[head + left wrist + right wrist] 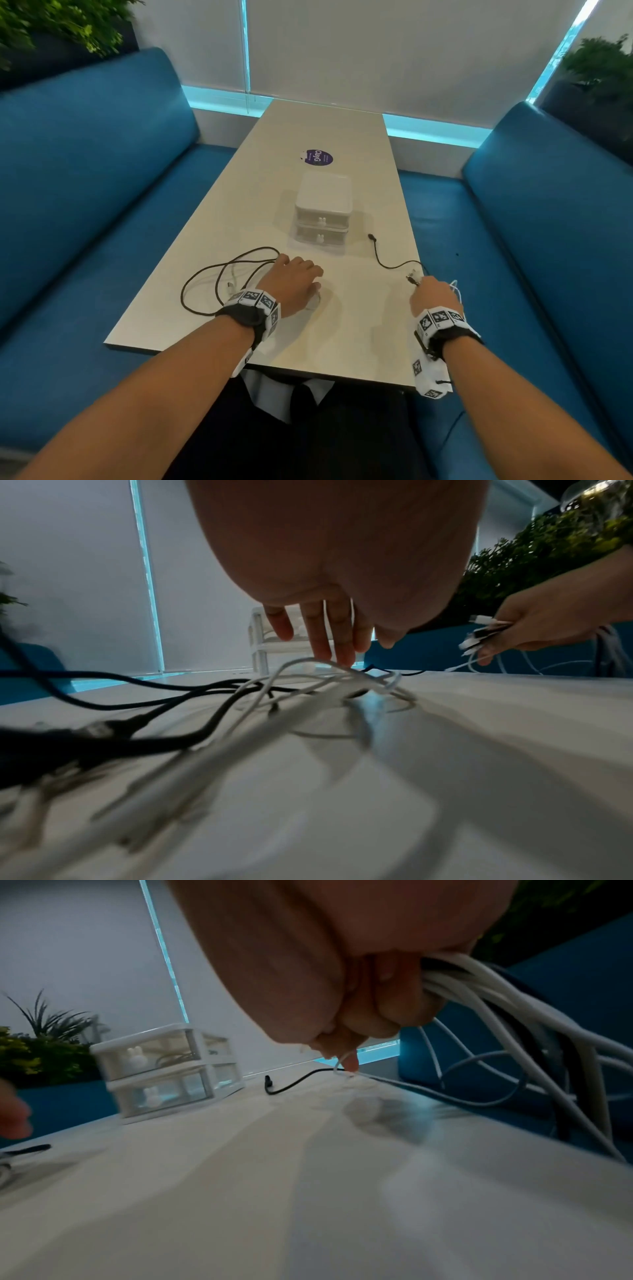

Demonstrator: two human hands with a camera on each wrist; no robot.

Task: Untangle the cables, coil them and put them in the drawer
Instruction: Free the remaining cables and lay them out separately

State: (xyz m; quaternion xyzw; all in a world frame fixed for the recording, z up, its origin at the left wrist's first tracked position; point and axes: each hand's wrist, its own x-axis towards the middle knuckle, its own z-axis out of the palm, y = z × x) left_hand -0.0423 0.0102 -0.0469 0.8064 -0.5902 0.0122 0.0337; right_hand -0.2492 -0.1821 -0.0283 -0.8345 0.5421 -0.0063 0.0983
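Observation:
A tangle of black and white cables (pixel 219 281) (pixel 260 696) lies on the table's near left. My left hand (pixel 294 277) (pixel 329 637) hovers flat over it with straight fingers reaching down onto a white loop. At the right table edge my right hand (pixel 433 294) (pixel 369 1010) (pixel 534 626) grips a bundle of white and black cables (pixel 486 993) (pixel 486 631), whose loops hang off the edge. A thin black cable (pixel 383 258) (pixel 294 1083) trails from that hand toward the small white two-drawer box (pixel 323 212) (pixel 164 1069) (pixel 260 642). Both drawers are closed.
The pale table (pixel 342 335) runs between two blue benches (pixel 85 205) (pixel 534 240). A round purple sticker (pixel 318 157) lies beyond the drawer box. Plants (pixel 51 24) stand behind the benches. The upper drawer seems to hold a cable inside.

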